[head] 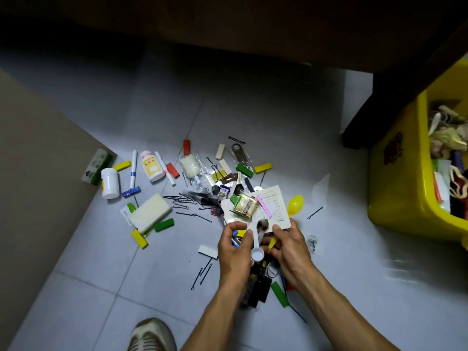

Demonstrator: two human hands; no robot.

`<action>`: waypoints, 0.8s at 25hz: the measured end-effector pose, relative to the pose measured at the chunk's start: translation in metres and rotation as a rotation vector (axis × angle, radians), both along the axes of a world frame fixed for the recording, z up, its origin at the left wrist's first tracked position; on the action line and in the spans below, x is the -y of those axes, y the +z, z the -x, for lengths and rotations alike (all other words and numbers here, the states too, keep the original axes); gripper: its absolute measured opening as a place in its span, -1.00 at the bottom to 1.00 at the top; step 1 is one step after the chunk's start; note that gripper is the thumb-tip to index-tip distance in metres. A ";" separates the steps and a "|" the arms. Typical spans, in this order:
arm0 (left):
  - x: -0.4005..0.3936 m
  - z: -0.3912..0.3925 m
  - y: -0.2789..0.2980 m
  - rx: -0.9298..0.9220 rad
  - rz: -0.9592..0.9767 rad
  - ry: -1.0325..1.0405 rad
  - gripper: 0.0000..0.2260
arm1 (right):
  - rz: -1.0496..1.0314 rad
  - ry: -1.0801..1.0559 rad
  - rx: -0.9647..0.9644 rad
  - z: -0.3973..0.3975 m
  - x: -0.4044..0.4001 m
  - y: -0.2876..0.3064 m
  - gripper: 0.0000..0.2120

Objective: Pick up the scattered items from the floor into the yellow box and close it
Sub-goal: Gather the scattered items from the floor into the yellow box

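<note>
nearest the lens, a shoe (151, 334) stands on the tiled floor (101, 287) at the bottom edge. both forearms reach forward over the mess. left hand (234, 249) is curled round a bunch of small things, with blue-tipped bits showing at its fingers and a white scoop (257, 252) poking out beside the thumb. right hand (291, 249) pinches a printed leaflet (274, 206) at its near edge, and on that leaflet sits a small gold packet (245, 205) and a pink strip (264, 209); a yellow spoon (295, 205) lies just beside it. hairpins (182, 202), coloured blocks, a white bottle (110, 183), markers and a pale sponge (150, 214) are scattered farther out to the left. yellow box (395, 188) stands open at the right edge, well apart from the pile, already holding a jumble.
</note>
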State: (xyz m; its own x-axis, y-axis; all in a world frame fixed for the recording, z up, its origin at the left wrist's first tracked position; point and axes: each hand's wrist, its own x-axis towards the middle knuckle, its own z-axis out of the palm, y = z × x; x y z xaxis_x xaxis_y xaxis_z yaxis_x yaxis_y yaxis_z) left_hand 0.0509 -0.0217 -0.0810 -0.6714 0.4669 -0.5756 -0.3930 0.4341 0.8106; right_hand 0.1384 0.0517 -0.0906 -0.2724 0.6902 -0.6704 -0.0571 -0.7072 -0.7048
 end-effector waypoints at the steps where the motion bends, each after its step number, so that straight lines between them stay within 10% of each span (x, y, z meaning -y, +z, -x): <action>1: 0.003 -0.004 0.009 -0.012 -0.016 -0.003 -0.85 | -0.004 -0.017 -0.004 -0.004 0.004 0.008 -0.77; 20: -0.084 -0.107 0.192 -0.154 -0.390 -0.338 -0.85 | -0.287 -0.366 -0.177 -0.123 -0.065 0.188 -0.74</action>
State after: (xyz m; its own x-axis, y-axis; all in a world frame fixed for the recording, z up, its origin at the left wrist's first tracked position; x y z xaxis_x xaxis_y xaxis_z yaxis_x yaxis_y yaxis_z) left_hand 0.1582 0.0626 0.1113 -0.5097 0.8310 -0.2228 -0.1471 0.1709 0.9742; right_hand 0.2614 0.1168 0.0977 -0.0707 0.9117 -0.4047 -0.4018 -0.3973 -0.8250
